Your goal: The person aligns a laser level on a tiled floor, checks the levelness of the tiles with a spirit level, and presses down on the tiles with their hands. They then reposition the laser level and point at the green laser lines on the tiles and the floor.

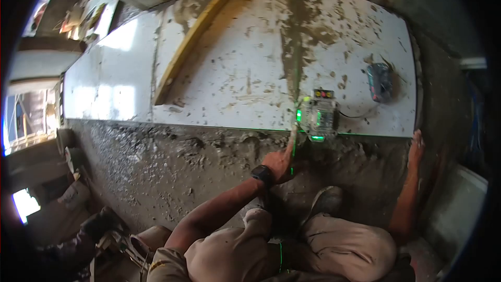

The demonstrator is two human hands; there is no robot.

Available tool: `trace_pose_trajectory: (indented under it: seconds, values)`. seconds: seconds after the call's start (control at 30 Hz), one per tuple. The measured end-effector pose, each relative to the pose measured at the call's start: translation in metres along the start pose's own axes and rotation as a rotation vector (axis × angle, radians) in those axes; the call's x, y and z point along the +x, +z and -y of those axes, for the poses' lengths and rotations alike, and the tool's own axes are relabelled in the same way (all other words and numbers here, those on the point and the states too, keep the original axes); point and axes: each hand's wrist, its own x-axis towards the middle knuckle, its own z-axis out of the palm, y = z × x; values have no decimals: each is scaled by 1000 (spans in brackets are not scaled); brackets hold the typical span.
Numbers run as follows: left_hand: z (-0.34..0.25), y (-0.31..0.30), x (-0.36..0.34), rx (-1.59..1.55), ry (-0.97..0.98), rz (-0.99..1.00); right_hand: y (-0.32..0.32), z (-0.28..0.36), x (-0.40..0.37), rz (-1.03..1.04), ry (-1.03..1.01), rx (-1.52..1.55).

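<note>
We keep contact light.
Our left hand (277,164) extends its index finger, clamped on nothing; our right hand (416,145) meets the near-right corner of the white slab (224,68), grip unclear. We avoid jarring the laser level (322,117) on the slab's near edge.

White slabs (201,98) across the upper centre, blotched with brown. Below, grey-brown mortar (182,162). Upper left of centre, a yellow-brown plank (194,37). Right of centre, a grey, see-through device (323,114) with bright green lights. Bottom centre, beige trousers (347,240); above them, a black watch (262,174).
</note>
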Motion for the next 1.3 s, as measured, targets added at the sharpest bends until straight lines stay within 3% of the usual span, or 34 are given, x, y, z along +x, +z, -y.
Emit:
trace_pose_trajectory:
  seconds: [0.03, 0.1, 0.13, 0.17, 0.2, 0.23, 0.37, 0.5, 0.6, 0.7, 1.13, 1.23, 1.3]
  values:
    - [-2, -2, -1, 9, -6, 2, -2, -10, 2, 14, -2, -171]
    - [18, 25, 6, 62, 65, -54, -3, -27, 18, 28, 64, 31]
    - [11, 17, 3, 31, 52, -52, -14, -82, 44, 93, -26, -23]
    - [7, 12, 2, -7, 63, -49, -7, -52, 33, 57, 108, 107]
    - [7, 17, 5, -2, 36, -45, -5, -30, 24, 61, 79, -24]
    - [10, 21, 7, 0, 48, -48, -11, -63, 41, 104, 10, -15]
    - [24, 43, 16, 19, 120, -179, -10, -47, 46, 99, -33, -216]
    - [26, 43, 17, 44, 151, -196, 2, -49, 41, 46, 117, 64]
    - [23, 39, 14, 29, 158, -224, -6, -48, 44, 76, 98, -43]
    - [22, 38, 14, 35, 153, -204, -8, -26, 39, 129, 70, -204]
    - [17, 27, 17, 53, 106, -117, 0, -12, 27, 75, 64, -227]
    - [12, 21, 13, 28, 86, -114, 18, 13, 2, -8, -106, -338]
    - [10, 19, 13, 23, 68, -105, 50, 90, -48, -64, -567, -527]
